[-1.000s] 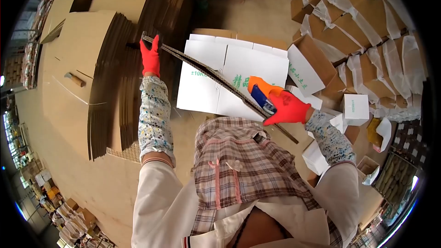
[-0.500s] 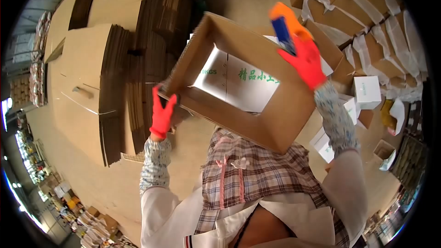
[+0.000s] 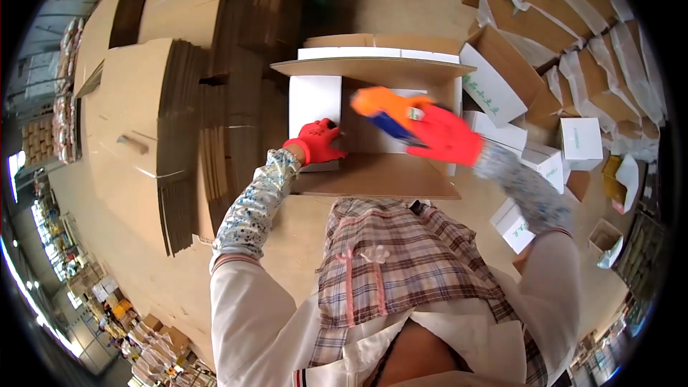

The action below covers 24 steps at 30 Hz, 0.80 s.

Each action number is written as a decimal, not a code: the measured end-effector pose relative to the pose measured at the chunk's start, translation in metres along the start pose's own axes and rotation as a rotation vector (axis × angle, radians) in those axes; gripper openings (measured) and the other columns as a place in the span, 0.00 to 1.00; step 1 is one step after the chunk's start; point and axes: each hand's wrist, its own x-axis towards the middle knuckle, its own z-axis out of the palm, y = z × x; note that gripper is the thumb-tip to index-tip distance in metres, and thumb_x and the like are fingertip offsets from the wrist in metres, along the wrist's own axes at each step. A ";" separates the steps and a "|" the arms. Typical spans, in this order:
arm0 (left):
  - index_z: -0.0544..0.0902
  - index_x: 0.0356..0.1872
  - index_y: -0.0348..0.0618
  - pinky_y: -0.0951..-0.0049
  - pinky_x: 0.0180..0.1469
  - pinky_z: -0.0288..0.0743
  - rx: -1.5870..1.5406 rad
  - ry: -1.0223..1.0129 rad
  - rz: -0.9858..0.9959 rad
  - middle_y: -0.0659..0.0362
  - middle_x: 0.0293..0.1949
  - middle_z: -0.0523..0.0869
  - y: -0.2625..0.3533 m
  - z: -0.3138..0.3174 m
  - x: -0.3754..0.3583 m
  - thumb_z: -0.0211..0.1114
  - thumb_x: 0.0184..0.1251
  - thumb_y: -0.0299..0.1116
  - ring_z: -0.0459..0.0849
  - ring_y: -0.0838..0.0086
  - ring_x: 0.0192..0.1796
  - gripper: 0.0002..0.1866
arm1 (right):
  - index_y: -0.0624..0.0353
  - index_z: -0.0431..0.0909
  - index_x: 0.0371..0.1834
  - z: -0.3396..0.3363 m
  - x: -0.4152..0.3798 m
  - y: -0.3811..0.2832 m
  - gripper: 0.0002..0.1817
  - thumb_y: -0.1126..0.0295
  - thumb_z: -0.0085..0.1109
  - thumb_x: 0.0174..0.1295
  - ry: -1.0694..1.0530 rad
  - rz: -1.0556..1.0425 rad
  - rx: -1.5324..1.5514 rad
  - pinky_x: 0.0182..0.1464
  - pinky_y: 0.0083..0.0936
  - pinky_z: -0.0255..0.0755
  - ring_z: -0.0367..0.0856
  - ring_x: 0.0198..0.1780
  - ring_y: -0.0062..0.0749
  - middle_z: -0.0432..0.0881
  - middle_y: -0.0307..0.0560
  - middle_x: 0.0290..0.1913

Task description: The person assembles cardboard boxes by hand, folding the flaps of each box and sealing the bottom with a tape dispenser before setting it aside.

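Note:
In front of my apron stands a cardboard box (image 3: 401, 175), brown inside and white outside, with its long brown flaps spread toward and away from me. A white end flap (image 3: 314, 97) lies across its left side. My left hand (image 3: 319, 142), in a red glove, is on that flap with its fingers bent over the inner edge. Over the middle of the box, my red-gloved right hand (image 3: 446, 135) is closed around an orange-and-blue hand tool (image 3: 390, 111), blurred by motion. The tool's exact kind does not show.
Tall stacks of flattened cardboard (image 3: 129, 107) stand on the left. To the right, an open box (image 3: 494, 82) with green print leans beside several small white boxes (image 3: 580, 140). Behind them are rows of brown cartons with white liners (image 3: 559, 7).
The box has turned from tilted to level, lower before me, with its flaps showing. My left hand moved right onto the white flap; my right hand brought the tool left and down over the box.

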 end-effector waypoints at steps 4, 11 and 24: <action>0.76 0.56 0.46 0.58 0.66 0.61 0.137 0.373 0.082 0.48 0.63 0.70 0.020 -0.011 -0.071 0.62 0.60 0.50 0.66 0.51 0.66 0.27 | 0.56 0.70 0.35 0.111 0.066 0.025 0.18 0.51 0.55 0.62 0.184 -0.254 -0.274 0.48 0.27 0.64 0.72 0.36 0.38 0.73 0.46 0.29; 0.69 0.64 0.41 0.61 0.67 0.60 -0.463 0.932 -0.300 0.43 0.65 0.68 0.004 0.008 -0.087 0.68 0.59 0.38 0.65 0.54 0.68 0.32 | 0.61 0.72 0.28 0.018 0.094 -0.013 0.22 0.52 0.66 0.53 0.468 -0.415 0.140 0.41 0.33 0.68 0.72 0.37 0.46 0.74 0.54 0.31; 0.73 0.59 0.37 0.68 0.64 0.64 -0.763 1.027 -0.488 0.46 0.58 0.76 -0.061 0.062 0.022 0.46 0.75 0.42 0.73 0.56 0.62 0.22 | 0.61 0.73 0.34 0.061 0.042 0.009 0.17 0.61 0.67 0.51 0.311 0.130 0.195 0.44 0.40 0.67 0.74 0.37 0.49 0.76 0.51 0.29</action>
